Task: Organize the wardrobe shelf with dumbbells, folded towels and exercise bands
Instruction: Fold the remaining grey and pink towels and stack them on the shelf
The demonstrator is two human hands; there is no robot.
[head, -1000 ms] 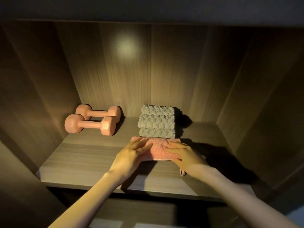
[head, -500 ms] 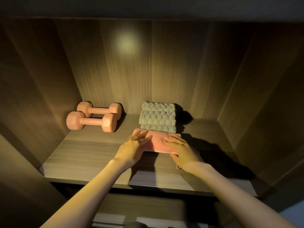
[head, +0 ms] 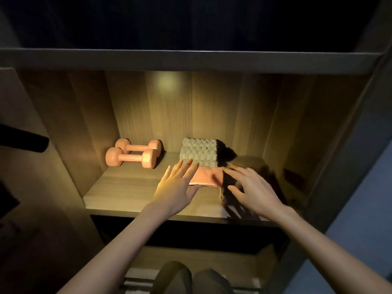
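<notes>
Two pink dumbbells [head: 132,155] lie side by side at the back left of the lit wooden shelf [head: 118,187]. A folded grey-green towel [head: 199,151] stands at the back middle. A folded pink towel [head: 206,176] lies flat just in front of it. My left hand [head: 177,187] hovers with spread fingers over the pink towel's left end, holding nothing. My right hand [head: 252,188], also spread and empty, is lifted off the towel's right end and casts a dark shadow on the shelf.
The wardrobe's side walls close the shelf in left and right, and a shelf board [head: 191,60] runs overhead. A dark rod end [head: 27,141] sticks in from the left. A lower compartment [head: 191,270] below holds dim, rounded items.
Both hands have lifted off the pink towel and drawn back with fingers spread. The camera has pulled back and tilted, showing more of the wardrobe above and below.
</notes>
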